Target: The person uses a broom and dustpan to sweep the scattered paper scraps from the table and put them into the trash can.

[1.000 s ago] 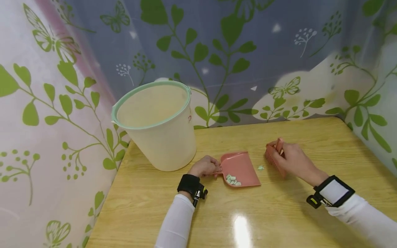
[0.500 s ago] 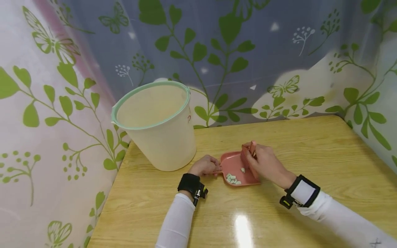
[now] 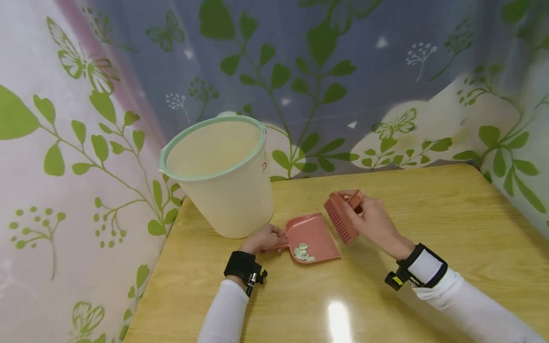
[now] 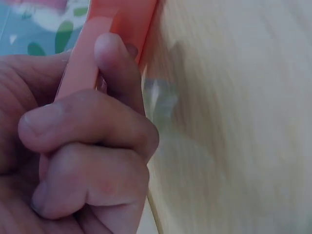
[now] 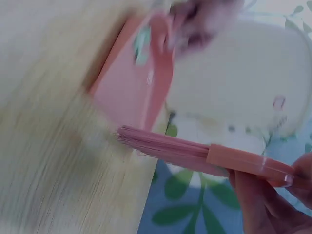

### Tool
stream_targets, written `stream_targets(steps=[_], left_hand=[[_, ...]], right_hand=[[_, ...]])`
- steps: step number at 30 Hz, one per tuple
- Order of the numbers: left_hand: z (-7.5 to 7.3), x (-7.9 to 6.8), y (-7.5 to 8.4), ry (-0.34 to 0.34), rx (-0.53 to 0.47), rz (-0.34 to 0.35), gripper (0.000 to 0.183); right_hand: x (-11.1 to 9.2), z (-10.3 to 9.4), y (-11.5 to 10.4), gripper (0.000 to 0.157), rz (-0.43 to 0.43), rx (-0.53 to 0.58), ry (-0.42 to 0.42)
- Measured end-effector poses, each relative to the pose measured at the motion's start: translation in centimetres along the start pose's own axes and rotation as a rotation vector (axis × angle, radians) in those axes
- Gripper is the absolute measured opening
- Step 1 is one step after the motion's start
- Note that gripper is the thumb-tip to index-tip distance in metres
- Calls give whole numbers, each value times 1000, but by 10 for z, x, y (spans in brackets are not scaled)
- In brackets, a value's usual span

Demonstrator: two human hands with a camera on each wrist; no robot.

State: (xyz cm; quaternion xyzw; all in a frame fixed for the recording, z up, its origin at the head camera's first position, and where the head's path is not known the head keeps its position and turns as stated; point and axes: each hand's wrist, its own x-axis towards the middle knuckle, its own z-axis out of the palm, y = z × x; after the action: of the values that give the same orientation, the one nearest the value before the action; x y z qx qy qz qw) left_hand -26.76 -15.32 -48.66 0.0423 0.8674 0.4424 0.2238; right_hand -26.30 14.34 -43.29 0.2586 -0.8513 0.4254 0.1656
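In the head view my left hand (image 3: 263,239) grips the short handle of a pink dustpan (image 3: 317,238). Several pale green bits (image 3: 302,253) lie together in the pan's near-left corner. The left wrist view shows my fingers curled round the dustpan handle (image 4: 80,68). Just right of the pan's open front edge, my right hand (image 3: 377,226) holds a pink hand brush (image 3: 340,219) by its handle. The brush is tilted, its bristles facing down and left toward the pan. Seen from the right wrist, the bristles (image 5: 165,146) point toward the blurred dustpan.
A tall cream bucket (image 3: 231,205) with a green rim stands at the back left of the wooden table (image 3: 386,305), close behind my left hand. Leaf-patterned curtains (image 3: 326,85) hang behind the table and along its left and right sides.
The brush swept a loose green bit from the table into the dustpan, then came up off the pan. My left hand and the dustpan have shifted left, away from the brush.
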Motion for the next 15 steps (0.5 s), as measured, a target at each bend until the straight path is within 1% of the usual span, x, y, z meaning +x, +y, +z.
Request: stream_targets(steps=[1, 3, 4, 5, 7, 11, 15], left_hand=[[-4, -6, -7, 8, 6, -11, 18], [-11, -18, -19, 23, 17, -31, 20], [-14, -23, -25, 30, 16, -35, 21], [-17, -27, -30, 39, 17, -40, 23], [-20, -35, -37, 49, 12, -32, 26], [-25, -47, -45, 37, -44, -1, 28], [-33, -60, -46, -2, -138, 28, 27]], right_hand=[[-1, -3, 4, 21, 0, -12, 10], [-4, -7, 10, 24, 3, -26, -4], [-6, -9, 14, 23, 1, -31, -12], [-9, -10, 17, 27, 3, -27, -22], [-14, -12, 22, 28, 10, -42, -29], [-24, -12, 26, 30, 50, -42, -21], [-30, -10, 28, 25, 73, -24, -15]])
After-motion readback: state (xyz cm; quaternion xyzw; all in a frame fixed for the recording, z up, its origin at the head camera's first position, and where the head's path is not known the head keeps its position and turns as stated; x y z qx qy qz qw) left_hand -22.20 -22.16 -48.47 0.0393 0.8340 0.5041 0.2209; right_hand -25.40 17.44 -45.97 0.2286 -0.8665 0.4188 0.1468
